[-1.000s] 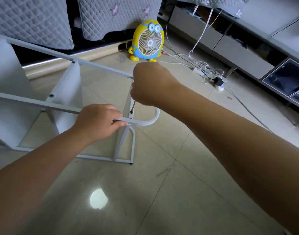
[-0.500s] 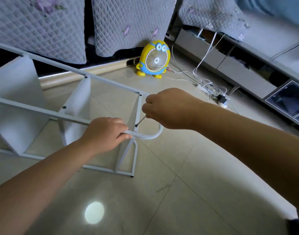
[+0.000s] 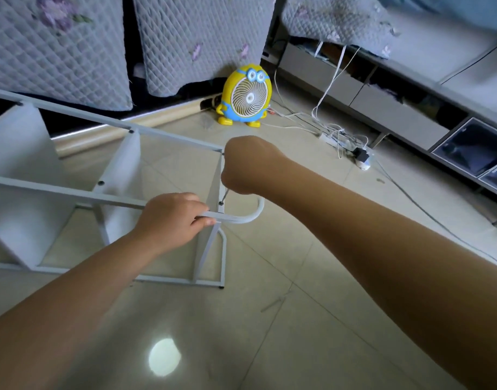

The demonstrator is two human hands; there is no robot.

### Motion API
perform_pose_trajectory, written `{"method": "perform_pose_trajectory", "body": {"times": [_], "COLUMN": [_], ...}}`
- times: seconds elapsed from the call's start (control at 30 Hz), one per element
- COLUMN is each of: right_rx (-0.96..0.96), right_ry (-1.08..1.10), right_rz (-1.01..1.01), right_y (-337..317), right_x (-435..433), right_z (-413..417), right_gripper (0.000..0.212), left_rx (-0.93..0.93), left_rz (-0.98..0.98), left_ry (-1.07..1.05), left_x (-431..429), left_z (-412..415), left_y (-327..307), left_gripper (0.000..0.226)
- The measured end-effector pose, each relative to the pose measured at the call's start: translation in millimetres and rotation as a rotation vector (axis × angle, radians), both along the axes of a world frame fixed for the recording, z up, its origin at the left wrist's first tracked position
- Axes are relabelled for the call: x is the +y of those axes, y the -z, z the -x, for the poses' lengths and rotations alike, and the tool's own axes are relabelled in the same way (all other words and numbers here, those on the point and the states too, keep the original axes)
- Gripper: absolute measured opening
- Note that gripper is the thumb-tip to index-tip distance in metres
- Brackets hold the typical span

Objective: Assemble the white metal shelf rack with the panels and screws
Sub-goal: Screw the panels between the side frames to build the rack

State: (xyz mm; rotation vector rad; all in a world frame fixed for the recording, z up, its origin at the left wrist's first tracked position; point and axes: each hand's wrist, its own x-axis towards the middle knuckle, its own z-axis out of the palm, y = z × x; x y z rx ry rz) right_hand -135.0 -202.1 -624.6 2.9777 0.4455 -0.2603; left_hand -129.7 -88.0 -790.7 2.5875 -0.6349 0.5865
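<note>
White-painted metal is lying on its side along the left edge of the tiled floor (image 3: pixel 298 333): the shelf rack (image 3: pixel 72 190), with its long rails running out of view to the left and its curved end rail (image 3: pixel 254 213) reaching toward the middle of the floor. Flat white panels (image 3: pixel 120 164) are standing between the rails. The left hand (image 3: pixel 171 220) is gripping the near rail just beside the curve, fingers wrapped round the bar and thumb lying along it, seemingly bracing the frame. The right hand (image 3: pixel 247 167) is hovering above the joint, fingers curled tight into a fist round a thin tool (image 3: pixel 224 195). Its handle is hidden in the fist, so it could be a screwdriver or a hex key. The shaft is slanting down and its tip is meeting a dark screw (image 3: pixel 221 203) where the end panel joins the near rail. The step in hand appears to be driving this screw home. The next move is likely calling for steady turning with the tip kept seated in the head — and for the left hand holding the rail firm so the joint does not shift. The far end of that panel is sitting behind the right hand, so whether it is fastened cannot be told.
</note>
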Motion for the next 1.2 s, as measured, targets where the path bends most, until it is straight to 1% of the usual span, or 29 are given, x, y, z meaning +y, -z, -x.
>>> {"method": "perform_pose_trajectory", "body": {"times": [0.1,0.2,0.27,0.33,0.4,0.47,0.5,0.57,0.63,0.7,0.77,0.83,0.87,0.9,1.0,1.13,1.17,1.2], "right_rx": [-0.033,-0.088,-0.194,-0.327,-0.422,-0.439,-0.429,-0.346,-0.202,-0.072,0.047,0.158,0.175,0.164,0.033,0.067,0.069,0.057], "right_ry": [0.027,0.116,0.181,0.286,0.422,0.573,0.652,0.762,0.762,0.709,0.669,0.643,0.656,0.685,0.795,0.756,0.746,0.763], "right_rz": [-0.092,-0.273,-0.462,-0.694,-0.883,-0.994,-1.006,-0.918,-0.786,-0.648,-0.484,-0.309,-0.266,-0.262,-0.348,-0.266,-0.279,-0.344], "right_y": [6,14,21,37,64,99,118,158,198,237,271,297,308,316,333,343,345,344], "right_x": [-24,-56,-77,-97,-114,-128,-136,-150,-160,-168,-179,-190,-196,-200,-203,-194,-191,-188], "right_z": [-1,2,4,5,4,2,1,-2,3,18,36,52,58,62,69,68,65,61], "right_gripper": [0.017,0.027,0.028,0.028,0.027,0.026,0.025,0.029,0.027,0.022,0.021,0.014,0.019,0.022,0.025,0.024,0.024,0.024], "left_rx": [-0.021,-0.044,-0.097,-0.153,-0.167,-0.157,-0.158,-0.210,-0.278,-0.313,-0.328,-0.373,-0.401,-0.431,-0.519,-0.536,-0.537,-0.544], "left_rz": [-0.040,-0.021,-0.034,-0.054,-0.046,-0.029,-0.036,-0.091,-0.136,-0.143,-0.172,-0.221,-0.227,-0.221,-0.178,-0.153,-0.152,-0.154], "left_ry": [0.001,0.036,0.064,0.047,-0.005,-0.052,-0.071,-0.093,-0.072,-0.020,0.003,-0.041,-0.066,-0.086,-0.117,-0.152,-0.160,-0.166], "left_x": [0,2,2,-1,-4,-8,-9,-12,-19,-30,-41,-47,-48,-49,-50,-52,-53,-53], "left_z": [2,2,3,7,11,13,13,12,11,9,8,7,7,7,7,8,8,8], "left_y": [-2,1,2,3,3,3,3,4,6,9,12,16,19,21,29,33,33,33], "left_gripper": [0.044,0.047,0.048,0.050,0.054,0.057,0.060,0.068,0.068,0.058,0.045,0.034,0.031,0.029,0.024,0.023,0.023,0.024]}}
